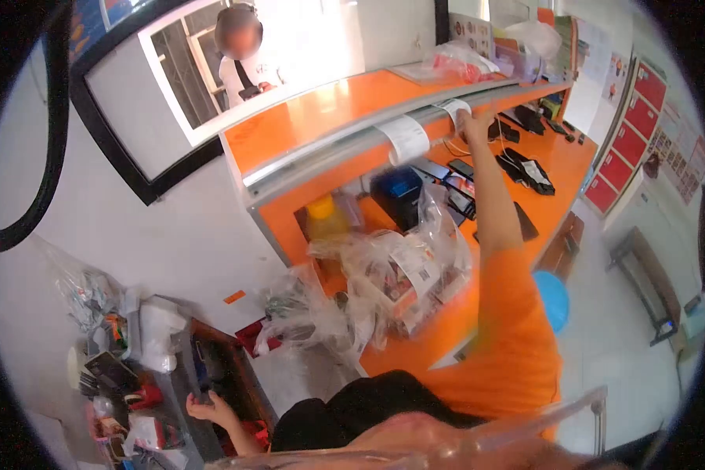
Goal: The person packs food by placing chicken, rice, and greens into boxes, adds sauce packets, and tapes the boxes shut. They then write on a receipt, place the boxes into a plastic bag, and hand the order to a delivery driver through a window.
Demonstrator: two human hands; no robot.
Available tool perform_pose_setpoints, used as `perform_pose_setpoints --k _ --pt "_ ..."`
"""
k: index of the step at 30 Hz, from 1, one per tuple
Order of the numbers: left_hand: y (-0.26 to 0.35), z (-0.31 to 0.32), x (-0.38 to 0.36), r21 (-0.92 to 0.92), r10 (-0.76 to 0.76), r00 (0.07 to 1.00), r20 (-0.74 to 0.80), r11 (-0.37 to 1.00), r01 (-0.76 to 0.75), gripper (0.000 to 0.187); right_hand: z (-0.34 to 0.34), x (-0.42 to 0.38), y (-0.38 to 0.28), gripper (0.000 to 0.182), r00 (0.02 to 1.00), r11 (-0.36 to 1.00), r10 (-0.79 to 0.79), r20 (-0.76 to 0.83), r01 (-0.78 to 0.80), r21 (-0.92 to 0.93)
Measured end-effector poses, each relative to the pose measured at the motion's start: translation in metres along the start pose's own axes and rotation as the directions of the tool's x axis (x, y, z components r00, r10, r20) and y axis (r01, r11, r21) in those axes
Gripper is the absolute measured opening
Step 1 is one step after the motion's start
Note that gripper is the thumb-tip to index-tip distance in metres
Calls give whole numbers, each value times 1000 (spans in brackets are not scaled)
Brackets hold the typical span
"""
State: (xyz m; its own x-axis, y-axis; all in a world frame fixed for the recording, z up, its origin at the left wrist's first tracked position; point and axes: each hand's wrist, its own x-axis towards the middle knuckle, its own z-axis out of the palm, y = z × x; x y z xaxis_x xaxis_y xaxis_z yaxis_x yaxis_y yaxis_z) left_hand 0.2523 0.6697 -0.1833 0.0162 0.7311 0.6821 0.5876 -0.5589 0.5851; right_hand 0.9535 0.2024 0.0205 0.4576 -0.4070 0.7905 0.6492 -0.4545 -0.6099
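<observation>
My right arm, in an orange sleeve, stretches up to the orange counter's metal rail [345, 141]. There my right hand [475, 125] is closed on the end of a white paper slip [450, 106], its fingertips partly hidden. A second paper slip [406, 139] hangs curled from the same rail, to the left. Low on the left, my left hand [211, 413] is held palm up with fingers loosely apart and nothing in it. It is beside an open drawer [225, 356] with dark contents.
Clear plastic bags holding packages [403, 270] lie on the orange desk. Phones [460, 184], a blue-black device [397, 192] and a black pouch [526, 171] lie beyond. Beyond the counter, a person [247, 66] stands at the opening. A cluttered shelf [125, 392] is at left, a blue stool [551, 301] at right.
</observation>
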Motion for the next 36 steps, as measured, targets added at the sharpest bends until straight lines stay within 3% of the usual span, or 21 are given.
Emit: perform_pose_setpoints --k 3,5,6,7,10,11,13,16,17,18,19,20,22,23,24,25,29,31,32,34,36 --pt "27 -5 17 -96 35 999 -12 995 -36 46 6 9 12 92 994 997 -79 72 78 14" --pt "22 -5 27 -104 -2 998 55 995 8 43 -16 6 -20 101 956 944 190 225 -241 224" --pt "31 -8 29 -93 -17 999 39 995 20 43 -18 3 -25 99 981 966 92 173 -130 225" --pt "46 -13 29 -162 -2 997 82 987 15 41 -33 -4 -57 97 949 950 188 255 -241 198" --pt "84 -19 30 -237 71 993 95 970 -47 33 -56 -17 -122 84 943 935 -329 -54 317 -160" --pt "98 -22 33 -416 93 977 190 910 -6 29 -62 -27 -161 81 991 972 -128 -28 131 196" --pt "124 -24 41 -637 212 919 331 769 53 22 -77 -62 -257 84 988 885 -150 33 120 449" --pt "162 -33 58 -746 473 734 487 663 68 16 -88 -150 -359 90 968 868 -150 201 32 496" --pt "180 -38 70 -801 600 635 486 597 48 20 -80 -184 -387 87 943 701 -318 102 161 695" --pt "190 -43 78 -850 715 521 466 525 39 24 -111 -211 -422 79 817 913 -405 410 339 227" --pt "188 -46 76 -848 706 532 467 528 43 24 -102 -240 -430 73 635 718 -691 344 548 429" --pt "184 -47 73 -859 684 531 501 468 207 26 -109 -260 -453 84 456 719 -695 555 437 541" --pt "167 -59 78 -846 656 535 533 391 362 28 -95 -330 -477 92 610 599 -674 416 122 791" --pt "156 -67 83 -762 568 532 628 308 570 28 -92 -357 -486 92 602 590 -682 415 118 799" --pt "144 -74 88 -646 485 501 717 190 740 29 -90 -381 -496 94 577 565 -595 560 -196 802" --pt "132 -81 98 -670 439 539 719 230 706 27 -89 -398 -507 96 494 493 -519 698 -494 716" --pt "74 -103 124 -634 119 647 753 393 666 24 -78 -427 -556 91 348 416 -566 748 -663 623" --pt "51 -117 135 -632 65 659 749 367 682 23 -61 -429 -578 83 386 692 -627 677 -123 711" --pt "38 -123 140 -648 55 672 738 334 685 22 -52 -439 -588 83 361 686 -631 687 -153 711" --pt "14 -134 148 -667 50 696 716 344 661 22 -35 -460 -608 74 218 357 -411 885 -855 376" --pt "-10 -145 155 -689 54 722 690 352 633 21 -24 -481 -636 71 81 290 -434 897 -930 225"
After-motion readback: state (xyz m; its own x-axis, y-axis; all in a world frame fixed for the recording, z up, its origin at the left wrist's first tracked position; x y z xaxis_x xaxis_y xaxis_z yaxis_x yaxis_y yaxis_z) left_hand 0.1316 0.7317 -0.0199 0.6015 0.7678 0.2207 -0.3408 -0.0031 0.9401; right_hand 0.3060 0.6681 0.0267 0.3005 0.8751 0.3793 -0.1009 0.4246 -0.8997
